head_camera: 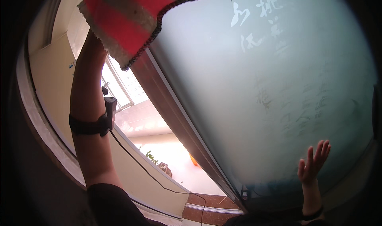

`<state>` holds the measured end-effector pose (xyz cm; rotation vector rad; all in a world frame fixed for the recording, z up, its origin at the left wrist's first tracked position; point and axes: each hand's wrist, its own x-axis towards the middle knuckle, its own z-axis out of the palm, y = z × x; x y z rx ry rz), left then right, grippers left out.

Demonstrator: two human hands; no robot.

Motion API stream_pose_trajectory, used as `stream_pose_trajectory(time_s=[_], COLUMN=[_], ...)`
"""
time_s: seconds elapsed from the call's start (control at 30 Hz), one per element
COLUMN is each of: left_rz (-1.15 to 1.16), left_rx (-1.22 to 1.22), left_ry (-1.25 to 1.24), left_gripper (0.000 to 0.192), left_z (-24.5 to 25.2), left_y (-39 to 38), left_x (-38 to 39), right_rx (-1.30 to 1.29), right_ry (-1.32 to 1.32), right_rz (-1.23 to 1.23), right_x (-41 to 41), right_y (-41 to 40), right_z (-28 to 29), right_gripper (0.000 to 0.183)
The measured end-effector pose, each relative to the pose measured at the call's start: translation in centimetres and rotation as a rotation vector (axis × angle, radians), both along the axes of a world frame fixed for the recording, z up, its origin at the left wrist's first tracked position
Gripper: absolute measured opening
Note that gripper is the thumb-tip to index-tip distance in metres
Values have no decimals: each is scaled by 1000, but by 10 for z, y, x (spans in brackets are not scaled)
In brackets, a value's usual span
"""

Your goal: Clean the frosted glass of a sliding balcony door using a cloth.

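My left arm (91, 97) is raised along the left side of the view. A red and grey striped cloth (128, 20) with a dark stitched edge hangs over its far end and hides my left hand. The cloth overlaps the upper part of a frosted glass door panel (226, 85), which bears brush-style writing. At the lower right, my right hand (315, 163) is held up in front of the glass with its fingers apart and nothing in it. Whether that palm touches the glass, I cannot tell.
The panel's brown metal frame (179, 121) slants down beside a doorway. Past it are a bright window (119, 82), a potted plant (151, 157) and an orange object (193, 160). A thin black cable (155, 178) runs from a device (110, 112) strapped to my left forearm.
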<state>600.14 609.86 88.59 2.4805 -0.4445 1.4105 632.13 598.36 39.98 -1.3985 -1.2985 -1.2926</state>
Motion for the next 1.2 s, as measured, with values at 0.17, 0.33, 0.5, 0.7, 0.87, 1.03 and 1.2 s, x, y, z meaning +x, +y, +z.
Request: stream_pose_trajectory(time_s=[0.17,0.33,0.5,0.7,0.87,1.03,1.2], left_rz=[260,387,487,1061,950,1154,1048], left_rx=[418,628,708,334,434,633,530], left_ry=[-166,-323,-444,-383,-402,-431,-268], left_gripper=[37,34,31,59,62,58,58], left_z=[44,70,92,61,-23,-110,-188], left_y=[-9,2,24,18,14,5,-16], left_x=[36,48,28,18,23,17,26], right_rx=[-18,-27,-27,-35,-58,-72,-28], right_ry=[22,9,-7,18,39,55,33], right_rz=[-30,-35,-8,14,6,17,19], right_x=[7,10,8,8,6,4,7], right_y=[-1,-2,2,0,-2,-3,-1], right_z=[-10,-13,-14,-16,-18,-17,-14], right_gripper=[52,52,51,51,51,51,51])
